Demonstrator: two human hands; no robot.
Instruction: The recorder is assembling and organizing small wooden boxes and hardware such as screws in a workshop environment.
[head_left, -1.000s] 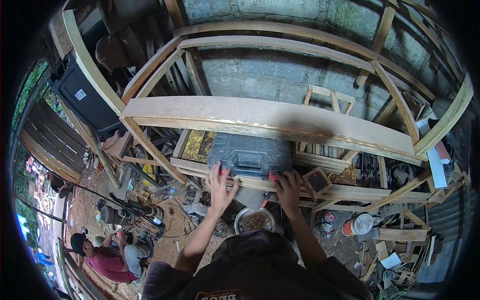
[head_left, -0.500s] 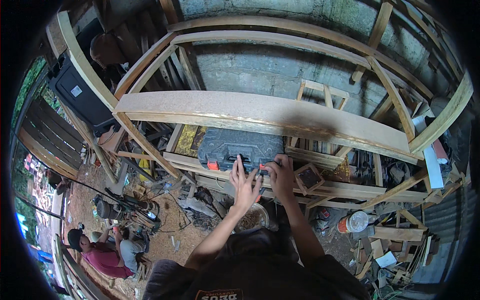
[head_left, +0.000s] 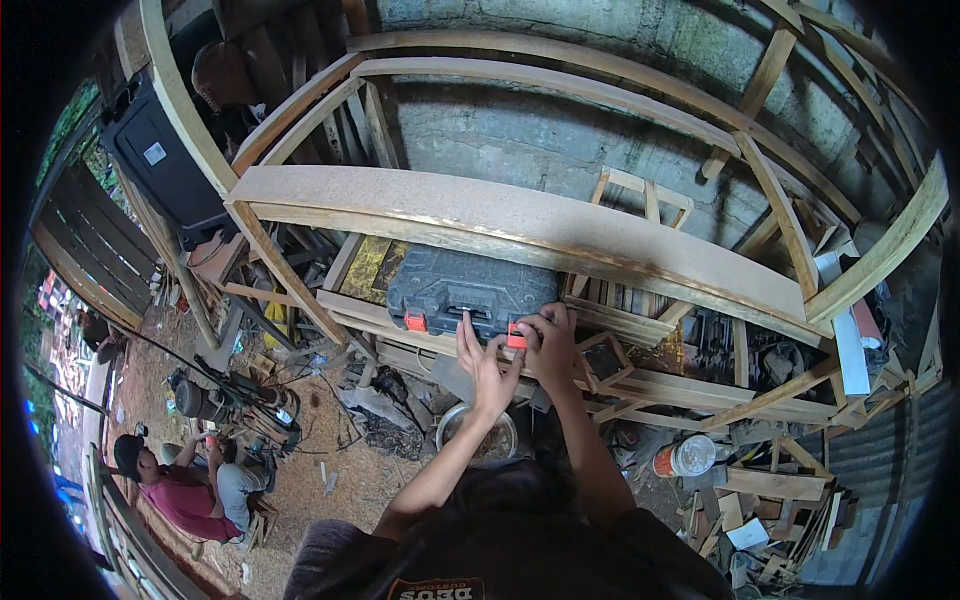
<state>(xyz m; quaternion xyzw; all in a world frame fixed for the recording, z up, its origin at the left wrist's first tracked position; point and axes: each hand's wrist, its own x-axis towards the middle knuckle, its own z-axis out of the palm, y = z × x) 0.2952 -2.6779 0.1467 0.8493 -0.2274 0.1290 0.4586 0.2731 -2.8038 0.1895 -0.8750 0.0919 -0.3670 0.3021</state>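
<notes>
A dark grey plastic tool case (head_left: 470, 280) lies flat on the lumber beneath the wide board, its front side toward me. An orange-red latch (head_left: 415, 322) sits at the front left of the case. My right hand (head_left: 554, 350) is at the matching right latch (head_left: 517, 337), with its thumb and fingers closed on it. Against the front of the case, by the handle, rests my left hand (head_left: 486, 378). Its fingers are stretched out and apart, the thumb side close to the right latch.
A wooden frame with a wide board (head_left: 520, 228) spans over the case. A small wooden frame (head_left: 604, 360) lies to its right. Below stand a round tub (head_left: 510, 432) and a white-lidded bucket (head_left: 692, 455); wood scraps (head_left: 775, 520) lie lower right. Another person (head_left: 185, 490) sits at the lower left.
The right latch shows more fully and appears tilted outward under my right fingers. My left hand has slid slightly lower along the case front. The whole view has shifted a little.
</notes>
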